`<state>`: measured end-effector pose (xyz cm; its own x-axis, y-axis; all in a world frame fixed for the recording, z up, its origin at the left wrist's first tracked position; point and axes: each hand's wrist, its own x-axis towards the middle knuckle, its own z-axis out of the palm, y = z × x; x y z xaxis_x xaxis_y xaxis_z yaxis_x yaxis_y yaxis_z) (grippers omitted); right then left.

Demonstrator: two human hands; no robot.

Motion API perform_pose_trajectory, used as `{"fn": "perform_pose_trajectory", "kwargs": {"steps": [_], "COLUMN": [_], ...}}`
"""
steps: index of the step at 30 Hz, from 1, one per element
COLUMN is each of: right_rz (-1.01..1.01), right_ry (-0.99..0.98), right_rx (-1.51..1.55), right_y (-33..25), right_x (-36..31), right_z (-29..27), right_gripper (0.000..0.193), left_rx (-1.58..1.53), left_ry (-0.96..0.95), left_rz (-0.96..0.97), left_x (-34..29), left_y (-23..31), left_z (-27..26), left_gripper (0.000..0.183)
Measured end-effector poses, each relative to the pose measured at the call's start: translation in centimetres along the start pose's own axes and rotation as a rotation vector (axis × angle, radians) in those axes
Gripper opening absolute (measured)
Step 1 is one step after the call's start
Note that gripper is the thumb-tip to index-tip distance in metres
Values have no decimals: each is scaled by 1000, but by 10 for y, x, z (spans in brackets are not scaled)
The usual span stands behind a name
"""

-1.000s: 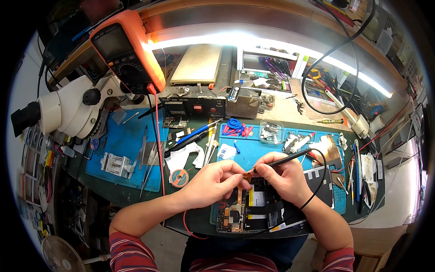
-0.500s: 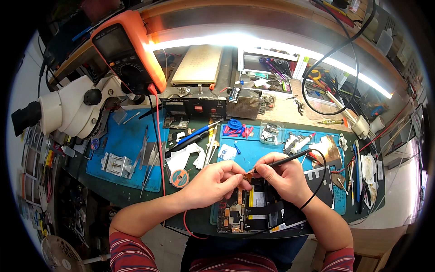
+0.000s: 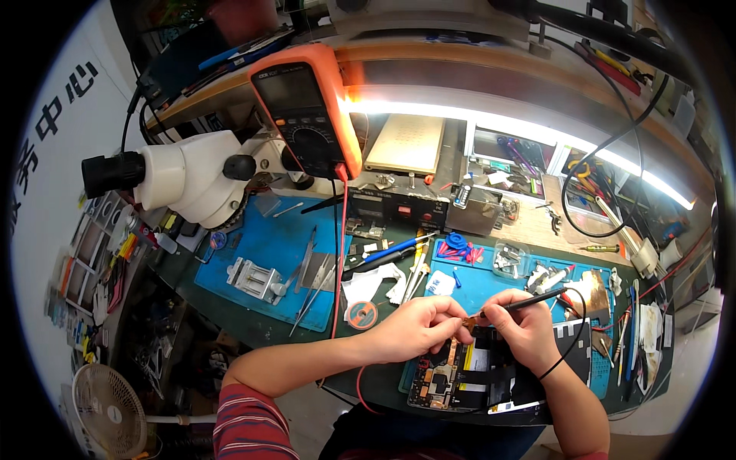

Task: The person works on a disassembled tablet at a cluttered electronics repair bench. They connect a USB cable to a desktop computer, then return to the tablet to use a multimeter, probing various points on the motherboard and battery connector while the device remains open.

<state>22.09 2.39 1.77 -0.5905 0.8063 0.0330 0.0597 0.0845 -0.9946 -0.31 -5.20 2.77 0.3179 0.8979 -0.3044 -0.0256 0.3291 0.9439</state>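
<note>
My right hand [image 3: 523, 331] grips a slim black test probe [image 3: 529, 301] like a pen, its tip pointing left. A black cable leaves its rear end and loops past my wrist. My left hand [image 3: 429, 331] is closed, thumb and fingers pinching a small copper-coloured flex piece [image 3: 471, 320]. The probe tip is at this piece; whether they touch I cannot tell. Below both hands lies an opened phone or tablet [image 3: 437, 381], its circuit board and black ribbon exposed. An orange multimeter [image 3: 307, 115] stands upright at the back, red and black leads hanging from it.
A white microscope [image 3: 192, 172] stands at left. A metal clamp holder [image 3: 253, 280] and tweezers [image 3: 314, 303] lie on the left blue mat [image 3: 230, 249]. A solder-wick spool [image 3: 360, 314] sits beside my left forearm. Parts boxes and tools line the back and right.
The view has swung left, so the bench appears shifted right and down. Both hands keep their hold on the probe and flex piece, with little movement over the device.
</note>
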Motion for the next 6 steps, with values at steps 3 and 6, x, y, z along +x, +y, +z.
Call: {"fn": "perform_pose_trajectory", "kwargs": {"steps": [3, 6], "right_rz": [0, -4], "right_ry": [-10, -13], "right_rx": [-4, -19], "right_y": [1, -3], "right_x": [1, 1], "right_z": [0, -1], "right_gripper": [18, 18], "left_rx": [-2, 14], "left_ry": [-1, -25], "left_rz": [3, 7], "left_x": [-1, 3], "left_y": [-1, -8], "left_z": [-1, -3], "left_gripper": [21, 22]}}
